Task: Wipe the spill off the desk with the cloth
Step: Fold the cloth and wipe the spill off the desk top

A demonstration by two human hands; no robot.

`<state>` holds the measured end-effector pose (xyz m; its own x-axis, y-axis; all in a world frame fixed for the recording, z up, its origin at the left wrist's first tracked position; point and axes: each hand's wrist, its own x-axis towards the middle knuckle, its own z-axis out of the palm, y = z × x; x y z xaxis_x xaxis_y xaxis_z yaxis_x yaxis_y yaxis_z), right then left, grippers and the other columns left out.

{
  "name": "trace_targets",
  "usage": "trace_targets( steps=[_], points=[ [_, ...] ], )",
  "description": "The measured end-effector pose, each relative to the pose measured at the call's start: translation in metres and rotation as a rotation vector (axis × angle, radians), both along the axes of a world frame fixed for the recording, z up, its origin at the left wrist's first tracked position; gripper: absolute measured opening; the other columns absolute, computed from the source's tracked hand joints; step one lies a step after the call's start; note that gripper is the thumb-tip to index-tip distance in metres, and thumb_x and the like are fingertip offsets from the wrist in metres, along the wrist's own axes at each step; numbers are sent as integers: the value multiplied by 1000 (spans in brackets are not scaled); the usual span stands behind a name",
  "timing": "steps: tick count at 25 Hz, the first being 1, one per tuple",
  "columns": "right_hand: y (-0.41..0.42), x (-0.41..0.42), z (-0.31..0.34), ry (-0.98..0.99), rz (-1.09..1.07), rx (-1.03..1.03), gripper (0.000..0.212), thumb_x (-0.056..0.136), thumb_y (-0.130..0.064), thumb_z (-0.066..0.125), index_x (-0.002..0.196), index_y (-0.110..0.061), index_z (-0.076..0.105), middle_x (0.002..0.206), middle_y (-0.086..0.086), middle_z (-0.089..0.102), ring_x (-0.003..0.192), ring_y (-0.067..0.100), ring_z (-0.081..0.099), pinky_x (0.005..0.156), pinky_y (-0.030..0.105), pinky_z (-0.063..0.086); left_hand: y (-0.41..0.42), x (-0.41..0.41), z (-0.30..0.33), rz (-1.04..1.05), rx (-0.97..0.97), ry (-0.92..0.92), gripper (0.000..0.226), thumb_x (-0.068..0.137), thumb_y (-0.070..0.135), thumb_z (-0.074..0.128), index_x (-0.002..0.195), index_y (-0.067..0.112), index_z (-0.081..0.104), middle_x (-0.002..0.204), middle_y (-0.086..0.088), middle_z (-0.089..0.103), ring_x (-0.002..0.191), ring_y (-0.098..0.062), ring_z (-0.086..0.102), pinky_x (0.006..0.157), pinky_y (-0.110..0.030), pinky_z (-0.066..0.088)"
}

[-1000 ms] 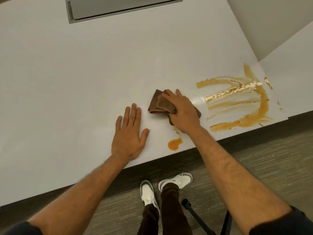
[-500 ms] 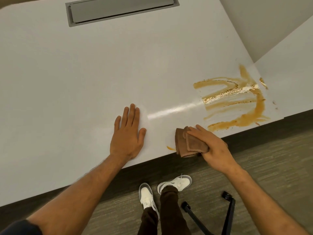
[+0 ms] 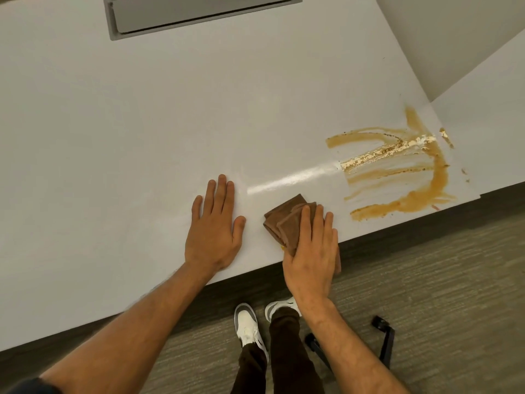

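A folded brown cloth [image 3: 287, 220] lies on the white desk [image 3: 142, 123] at its near edge, pressed flat under my right hand [image 3: 311, 251]. A tiny orange speck shows at the cloth's lower edge. The main spill [image 3: 403, 172], orange-brown streaks with a crusty pale band, spreads over the desk's right corner, well to the right of the cloth. My left hand [image 3: 214, 231] rests palm down on the desk just left of the cloth, fingers together, holding nothing.
A grey recessed cable hatch [image 3: 199, 12] sits at the desk's far edge. A second white surface [image 3: 488, 115] adjoins on the right. Below the desk edge are carpet, my white shoes [image 3: 250, 325] and black chair legs [image 3: 383, 339].
My right hand dragged the cloth toward the desk's near edge, over the small orange blob there, then pushed it back up a little. The blob is almost gone. The left hand stayed put.
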<state>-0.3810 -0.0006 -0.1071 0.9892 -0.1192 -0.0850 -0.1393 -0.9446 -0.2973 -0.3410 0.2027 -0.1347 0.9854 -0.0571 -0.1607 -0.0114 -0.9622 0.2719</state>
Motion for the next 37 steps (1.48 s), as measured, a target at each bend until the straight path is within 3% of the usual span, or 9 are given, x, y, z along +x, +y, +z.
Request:
trace_targets(
  steps=[7, 11, 14, 17, 19, 22, 24, 26, 37],
  points=[
    [16, 19, 2, 21, 59, -41, 91, 84, -29, 75, 158, -8, 25, 163, 23, 26, 151, 40, 26, 122, 49, 27, 0, 0, 0, 4, 3, 7, 72, 106, 46, 24, 166, 18, -3, 174, -1, -11, 161, -20, -9, 130, -45, 1],
    [9, -16, 0, -94, 421, 108, 88, 70, -17, 87, 147, -9, 47, 154, 17, 47, 142, 35, 45, 114, 49, 42, 1, -1, 1, 1, -2, 12, 70, 105, 46, 19, 166, 18, -3, 174, -2, -10, 160, -20, -9, 129, -46, 0],
    [-11, -43, 5, -31, 584, 325, 83, 74, -15, 86, 148, -15, 48, 152, 9, 51, 139, 28, 50, 108, 49, 49, 0, -2, 1, -3, -15, 4, 70, 105, 45, 18, 166, 18, -3, 174, -1, -10, 160, -20, -10, 130, -46, 0],
    [-29, -45, 25, 89, 212, 668, 68, 91, -29, 60, 150, -50, 31, 137, -9, 58, 115, 17, 66, 88, 44, 61, -1, -1, 2, -5, 2, -3, 71, 105, 46, 18, 166, 18, -4, 174, -1, -11, 161, -20, -9, 130, -44, -1],
    [-42, -22, 31, 24, -36, 767, 74, 91, -27, 59, 145, -64, 24, 126, -16, 60, 102, 14, 68, 82, 45, 62, -1, -1, 3, -7, 11, -2, 72, 104, 49, 16, 166, 18, -4, 174, -1, -10, 161, -20, -9, 129, -43, -2],
    [-50, 22, 26, 1, -61, 653, 77, 96, -22, 64, 154, -47, 20, 144, -14, 49, 133, 19, 51, 107, 52, 49, -1, -2, 4, -7, 8, -6, 72, 105, 50, 18, 166, 18, -3, 174, -1, -10, 161, -20, -8, 129, -44, -1],
    [-41, 43, 19, 98, 82, 285, 83, 97, -45, 59, 161, -26, 10, 166, 5, 24, 152, 29, 25, 120, 53, 31, -2, -2, 4, -9, 0, 0, 72, 105, 48, 21, 166, 18, -3, 174, -1, -9, 161, -20, -8, 130, -45, 1],
    [-32, 50, 9, 87, 174, 25, 92, 94, -61, 54, 161, -18, 8, 168, 16, 14, 154, 36, 17, 122, 50, 25, -2, -2, 4, -7, 6, 6, 72, 106, 48, 22, 166, 19, -4, 174, -1, -10, 161, -20, -9, 130, -46, 1],
    [-11, 99, -4, -82, 96, 93, 73, 97, -34, 62, 158, -14, 26, 162, 19, 31, 146, 41, 35, 115, 54, 39, -3, 0, 4, -2, 25, 20, 72, 106, 49, 26, 166, 18, -1, 175, -1, -8, 161, -19, -10, 129, -42, -3]
  ],
)
